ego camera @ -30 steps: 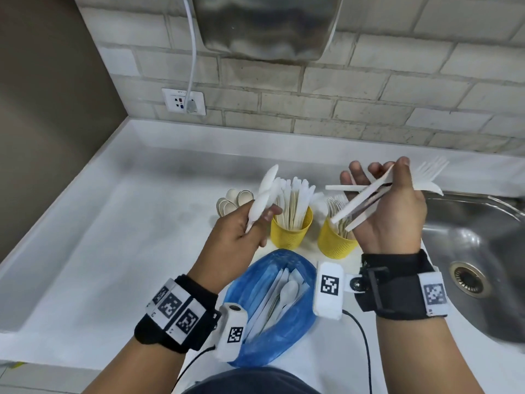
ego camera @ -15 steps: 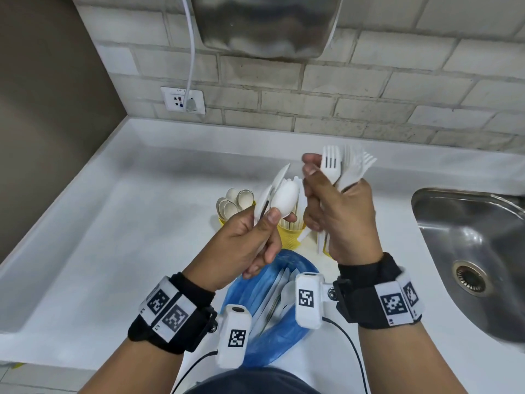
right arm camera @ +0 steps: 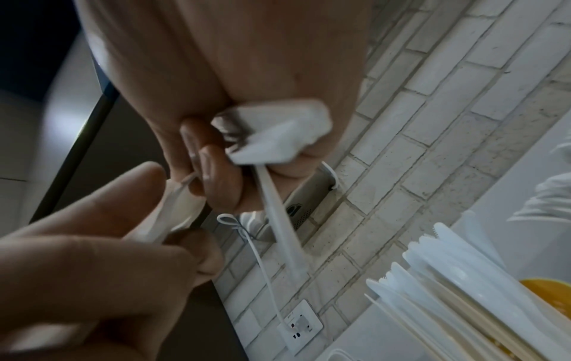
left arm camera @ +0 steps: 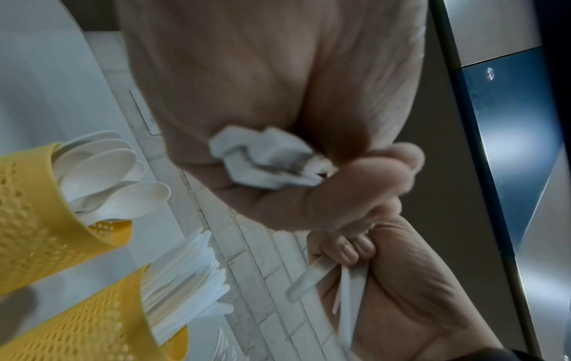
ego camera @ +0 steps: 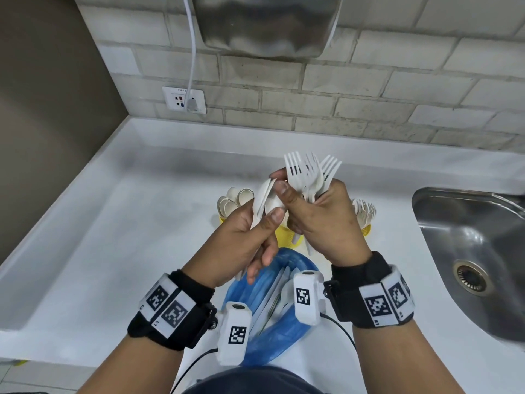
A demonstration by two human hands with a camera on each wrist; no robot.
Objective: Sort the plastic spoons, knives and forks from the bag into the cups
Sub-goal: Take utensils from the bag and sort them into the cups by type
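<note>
My left hand grips white plastic spoons above the cups. My right hand holds a bunch of white forks upright, tines up, and its thumb and forefinger touch the top of the spoons. In the right wrist view the fork handles stick out under the palm, beside the left hand. Three yellow cups stand behind the hands: one with spoons, one with knives, mostly hidden in the head view, and one with forks. The blue bag lies open below the wrists with cutlery inside.
A steel sink lies at the right of the white counter. On the brick wall behind are a socket with a white cable and a steel dispenser. A brown wall closes the left side.
My right hand swung left from beside the sink to the left hand, turning the forks upright. The left hand stayed over the cups, and the two hands now meet at the spoons.
</note>
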